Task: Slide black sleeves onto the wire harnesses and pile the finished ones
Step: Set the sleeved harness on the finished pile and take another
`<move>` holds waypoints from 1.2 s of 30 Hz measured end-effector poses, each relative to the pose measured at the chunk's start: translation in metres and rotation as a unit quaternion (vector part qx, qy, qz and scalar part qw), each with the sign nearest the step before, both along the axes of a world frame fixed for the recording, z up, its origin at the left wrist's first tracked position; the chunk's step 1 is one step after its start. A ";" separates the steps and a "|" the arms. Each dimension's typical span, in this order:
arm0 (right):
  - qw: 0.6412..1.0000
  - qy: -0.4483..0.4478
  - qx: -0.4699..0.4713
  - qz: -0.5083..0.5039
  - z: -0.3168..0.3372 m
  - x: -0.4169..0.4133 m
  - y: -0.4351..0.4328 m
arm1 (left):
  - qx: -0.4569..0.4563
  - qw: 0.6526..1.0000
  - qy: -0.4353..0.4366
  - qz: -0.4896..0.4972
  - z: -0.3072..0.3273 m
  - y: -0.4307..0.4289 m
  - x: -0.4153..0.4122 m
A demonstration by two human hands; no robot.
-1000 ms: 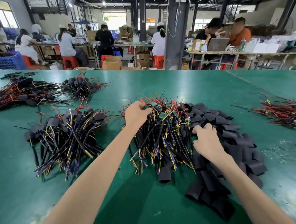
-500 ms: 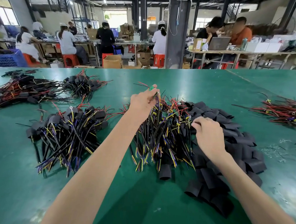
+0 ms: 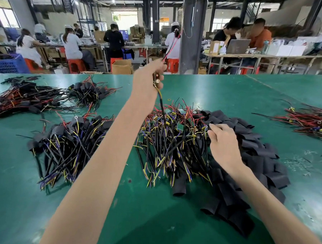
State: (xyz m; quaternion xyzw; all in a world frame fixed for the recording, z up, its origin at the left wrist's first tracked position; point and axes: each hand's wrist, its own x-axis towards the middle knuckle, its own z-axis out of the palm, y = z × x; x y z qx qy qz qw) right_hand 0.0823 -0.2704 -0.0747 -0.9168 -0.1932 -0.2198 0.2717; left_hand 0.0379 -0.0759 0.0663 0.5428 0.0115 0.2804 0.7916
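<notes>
One wire harness (image 3: 161,105) hangs from the clenched left hand (image 3: 149,74), raised above the heap of unsleeved harnesses (image 3: 170,143), its lower end among them. Just right, the right hand (image 3: 223,142) pinches the black sleeves (image 3: 257,155) with curled fingers. Finished harnesses (image 3: 67,141) lie left on the green table (image 3: 223,87).

Only two arms and two hands of the person show. The left arm (image 3: 106,156) is bare all the way from the bottom edge of the picture to the wrist. The right arm (image 3: 275,208) is bare too. Both arms are long and slim, and they look fat near the camera and thin by the wrists. The left hand (image 3: 149,74) is bare and looks a bit blurry. The right hand (image 3: 222,142) is bare, and its knuckles and thumb show clearly.
</notes>
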 end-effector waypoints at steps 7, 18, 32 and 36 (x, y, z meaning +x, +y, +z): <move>0.996 0.069 0.008 0.063 -0.003 -0.003 0.005 | 0.579 0.771 -0.043 0.261 0.000 0.009 -0.035; 0.964 0.166 0.104 0.177 -0.007 -0.017 0.021 | 0.587 0.771 0.019 0.245 -0.098 0.031 -0.070; 0.973 0.101 0.031 0.204 -0.015 -0.022 0.022 | 0.586 0.794 0.085 0.136 -0.131 0.047 -0.070; 0.976 0.046 0.078 0.199 -0.005 -0.027 0.022 | 0.586 0.793 0.080 0.146 -0.132 0.048 -0.072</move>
